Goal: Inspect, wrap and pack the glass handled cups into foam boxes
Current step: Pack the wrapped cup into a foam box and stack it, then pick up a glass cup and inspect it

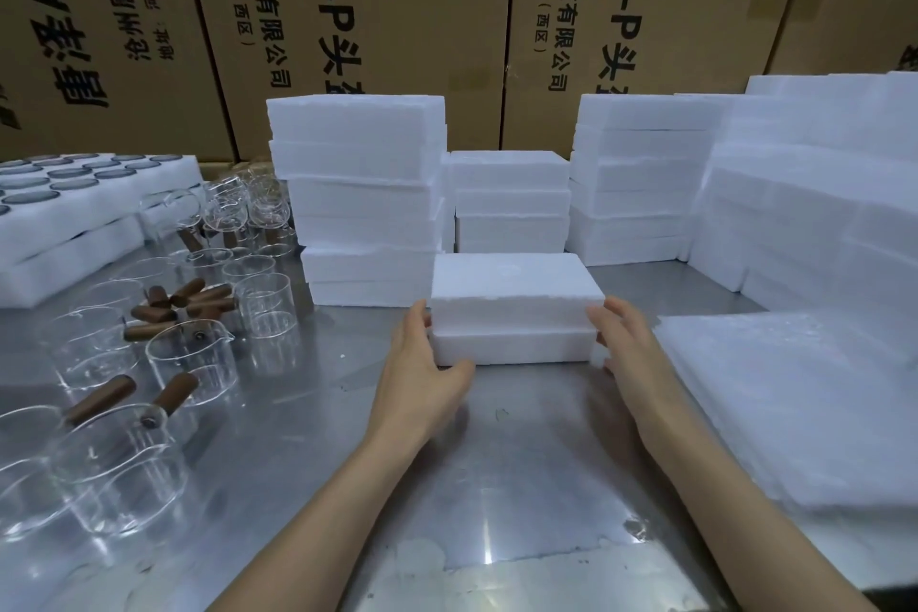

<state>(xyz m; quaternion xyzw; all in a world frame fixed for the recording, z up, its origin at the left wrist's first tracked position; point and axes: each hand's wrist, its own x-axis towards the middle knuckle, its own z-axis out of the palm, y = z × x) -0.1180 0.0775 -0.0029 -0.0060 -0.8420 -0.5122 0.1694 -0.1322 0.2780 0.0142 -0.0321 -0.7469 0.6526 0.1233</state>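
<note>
Foam box (516,313), centre of the frame, closed, its lid half seated on its base half with a seam running along the near face; it sits on the metal table (497,462). Your left hand (422,363) grips the left end, thumb under the near lower edge and fingers curled round the side; your right hand (631,353) holds the right end, fingers wrapped behind the corner. Judge the box light and stiff but crumbly: squeeze gently at both ends, across the seam, so the halves stay together, and avoid digging nails into the edges. Whether a cup is inside cannot be told. At left, the glass cups (189,358) with brown wooden handles (102,399) stand clustered on the table; treat them as fragile and slippery, best lifted by the handle with the body supported. Stacks of foam boxes (357,199) rise behind, a pile of white wrapping sheets (795,412) lies at right, and cardboard cartons (347,15) fill the background.
</note>
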